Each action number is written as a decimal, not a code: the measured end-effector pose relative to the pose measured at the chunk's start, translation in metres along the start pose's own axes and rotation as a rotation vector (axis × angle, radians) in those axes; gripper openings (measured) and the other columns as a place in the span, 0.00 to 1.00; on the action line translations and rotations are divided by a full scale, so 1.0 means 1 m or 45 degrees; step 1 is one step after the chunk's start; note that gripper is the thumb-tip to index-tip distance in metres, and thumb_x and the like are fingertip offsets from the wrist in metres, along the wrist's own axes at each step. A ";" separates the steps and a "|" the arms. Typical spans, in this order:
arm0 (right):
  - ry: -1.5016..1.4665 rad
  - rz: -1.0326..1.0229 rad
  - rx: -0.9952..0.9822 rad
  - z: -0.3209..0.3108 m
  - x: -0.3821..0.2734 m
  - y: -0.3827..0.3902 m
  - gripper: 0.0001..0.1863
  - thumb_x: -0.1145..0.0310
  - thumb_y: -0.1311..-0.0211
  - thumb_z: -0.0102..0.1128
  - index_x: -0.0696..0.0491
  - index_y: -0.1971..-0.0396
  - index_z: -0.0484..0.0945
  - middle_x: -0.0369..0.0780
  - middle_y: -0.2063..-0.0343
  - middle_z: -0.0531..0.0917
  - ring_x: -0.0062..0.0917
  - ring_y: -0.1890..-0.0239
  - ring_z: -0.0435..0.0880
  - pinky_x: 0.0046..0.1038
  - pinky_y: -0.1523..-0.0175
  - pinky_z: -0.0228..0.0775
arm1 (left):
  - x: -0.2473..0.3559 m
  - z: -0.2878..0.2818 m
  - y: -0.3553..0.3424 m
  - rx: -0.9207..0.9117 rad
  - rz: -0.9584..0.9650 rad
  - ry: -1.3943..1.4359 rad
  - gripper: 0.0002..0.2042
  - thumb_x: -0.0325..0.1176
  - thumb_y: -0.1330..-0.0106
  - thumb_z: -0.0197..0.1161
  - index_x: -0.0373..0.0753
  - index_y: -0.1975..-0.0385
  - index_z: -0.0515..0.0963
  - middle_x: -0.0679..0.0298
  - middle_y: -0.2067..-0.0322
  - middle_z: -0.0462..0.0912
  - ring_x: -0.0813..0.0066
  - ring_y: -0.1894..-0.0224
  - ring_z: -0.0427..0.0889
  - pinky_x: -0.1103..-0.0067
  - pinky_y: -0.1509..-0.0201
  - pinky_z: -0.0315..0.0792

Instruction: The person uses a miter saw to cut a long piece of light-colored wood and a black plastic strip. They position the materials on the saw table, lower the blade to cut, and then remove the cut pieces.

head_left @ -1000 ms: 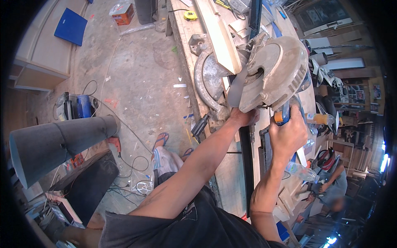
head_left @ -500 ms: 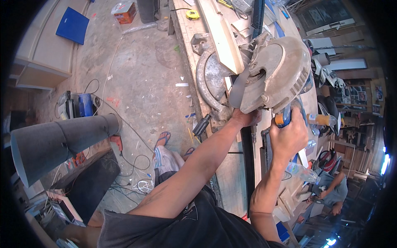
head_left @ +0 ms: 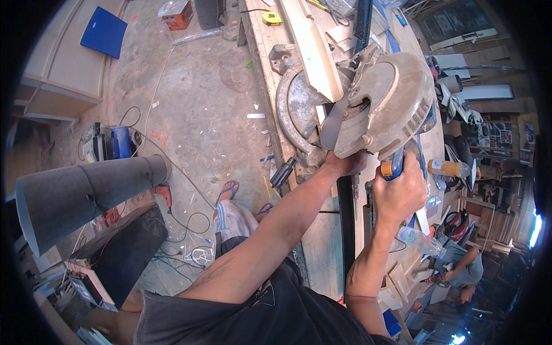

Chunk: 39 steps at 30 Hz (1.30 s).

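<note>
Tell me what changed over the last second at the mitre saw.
Hardly anything moved. The right hand keeps its closed grip on the blue-and-orange saw handle, and the left hand still presses on the long dark strip under the round grey metal saw head. The saw head stays at the same height; only the camera view shifted slightly.

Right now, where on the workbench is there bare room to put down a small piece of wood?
The bare strip of the workbench lies along its left edge, between the yellow tape measure and the saw's round base. It is crowded at the miter saw, where the left hand and the right hand work.
</note>
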State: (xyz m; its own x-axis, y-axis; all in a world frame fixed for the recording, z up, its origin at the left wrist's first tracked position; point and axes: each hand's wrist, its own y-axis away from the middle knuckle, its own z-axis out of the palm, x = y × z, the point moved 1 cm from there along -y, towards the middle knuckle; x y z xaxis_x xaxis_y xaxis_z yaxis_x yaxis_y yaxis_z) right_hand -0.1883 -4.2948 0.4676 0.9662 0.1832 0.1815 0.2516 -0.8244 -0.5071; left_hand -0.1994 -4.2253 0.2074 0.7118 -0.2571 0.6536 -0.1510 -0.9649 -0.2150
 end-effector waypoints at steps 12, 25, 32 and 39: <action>-0.020 -0.007 0.018 0.004 -0.001 0.006 0.22 0.69 0.61 0.78 0.50 0.61 0.84 0.40 0.69 0.85 0.40 0.64 0.86 0.40 0.57 0.76 | 0.007 -0.017 0.005 0.171 -0.003 0.184 0.15 0.40 0.27 0.52 0.40 0.49 0.79 0.54 0.48 0.86 0.54 0.44 0.85 0.56 0.35 0.75; -0.038 0.000 0.046 0.006 -0.003 0.008 0.23 0.69 0.63 0.78 0.50 0.60 0.84 0.39 0.69 0.85 0.40 0.65 0.85 0.40 0.57 0.76 | 0.006 -0.010 0.003 0.372 -0.013 0.327 0.10 0.39 0.31 0.56 0.44 0.56 0.80 0.54 0.57 0.87 0.50 0.50 0.85 0.57 0.41 0.76; -0.070 0.024 -0.003 0.005 -0.003 0.009 0.21 0.70 0.56 0.75 0.51 0.58 0.84 0.43 0.66 0.87 0.45 0.62 0.87 0.44 0.56 0.78 | 0.005 -0.009 0.001 0.439 0.023 0.276 0.10 0.39 0.30 0.56 0.44 0.59 0.81 0.56 0.59 0.87 0.50 0.52 0.85 0.56 0.45 0.76; -0.106 0.025 -0.019 0.007 -0.003 0.014 0.24 0.70 0.57 0.74 0.54 0.53 0.85 0.45 0.63 0.88 0.46 0.59 0.88 0.43 0.52 0.79 | 0.003 -0.004 0.003 0.419 0.082 0.237 0.14 0.42 0.31 0.59 0.46 0.53 0.83 0.55 0.54 0.88 0.49 0.46 0.86 0.57 0.39 0.78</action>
State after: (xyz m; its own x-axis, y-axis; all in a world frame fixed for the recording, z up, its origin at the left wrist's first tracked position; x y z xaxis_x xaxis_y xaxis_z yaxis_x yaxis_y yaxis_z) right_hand -0.1875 -4.3031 0.4545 0.9724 0.2105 0.1011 0.2326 -0.8359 -0.4972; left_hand -0.2008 -4.2292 0.2116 0.5668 -0.3512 0.7452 0.0585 -0.8851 -0.4617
